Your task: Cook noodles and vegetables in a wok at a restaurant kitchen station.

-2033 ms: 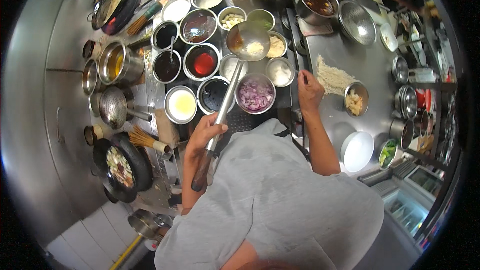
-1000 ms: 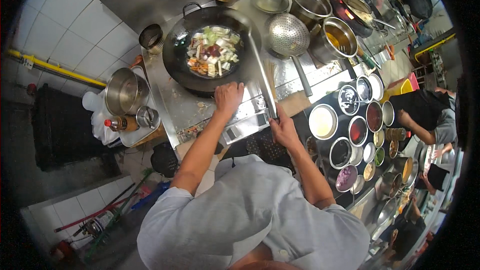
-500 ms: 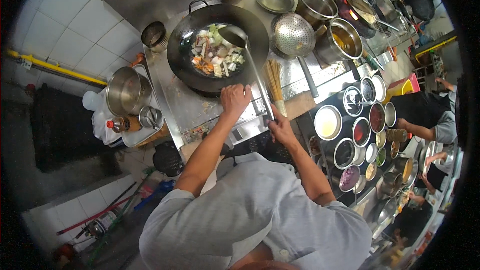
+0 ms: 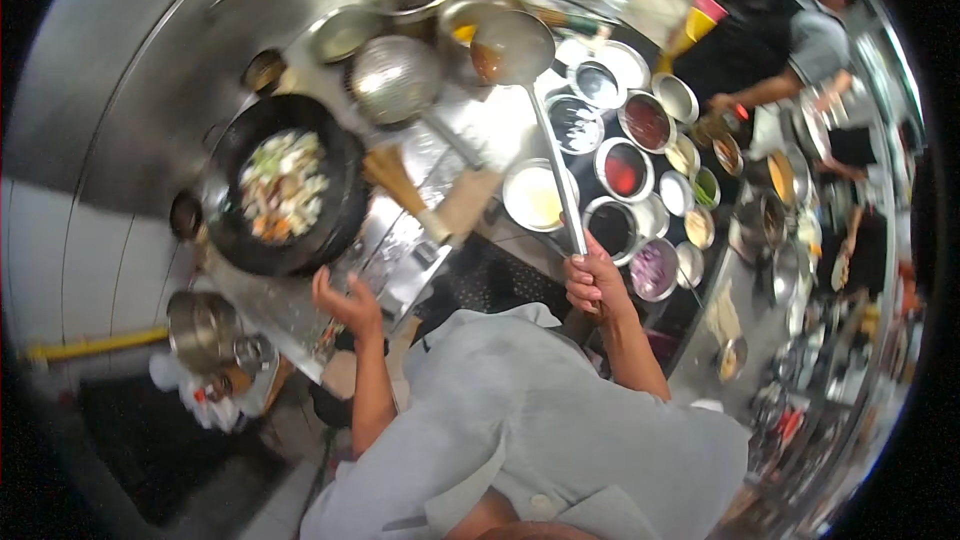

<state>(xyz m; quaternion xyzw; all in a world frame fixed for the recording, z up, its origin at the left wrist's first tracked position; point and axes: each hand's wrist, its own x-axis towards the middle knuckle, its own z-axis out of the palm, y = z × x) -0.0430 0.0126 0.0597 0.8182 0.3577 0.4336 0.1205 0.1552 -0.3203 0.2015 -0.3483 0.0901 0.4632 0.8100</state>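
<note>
My right hand (image 4: 598,280) is closed round the long handle of a metal ladle (image 4: 557,165). The ladle's bowl is raised over the edge of the metal pot (image 4: 480,2) and the nearby seasoning bowls; whether it holds anything is hard to tell. My left hand (image 4: 350,305) is empty, fingers apart, just off the near rim of a black wok (image 4: 345,165). Chopped white, green and orange vegetables (image 4: 285,185) lie in the wok. A bamboo brush (image 4: 400,185) rests between the wok and the bowls, near a perforated strainer (image 4: 395,80).
White-rimmed bowls of sauces and chopped ingredients, including a red sauce (image 4: 622,168) and a pale yellow liquid (image 4: 540,198), stand on my right. Another person (image 4: 770,90) works beyond them. A large steel pot (image 4: 200,328) stands at the left, below the tiled wall.
The ladle has come out of the wok and swung right, over the bowls and pot. My left hand has come off the wok's near edge. The view has turned right.
</note>
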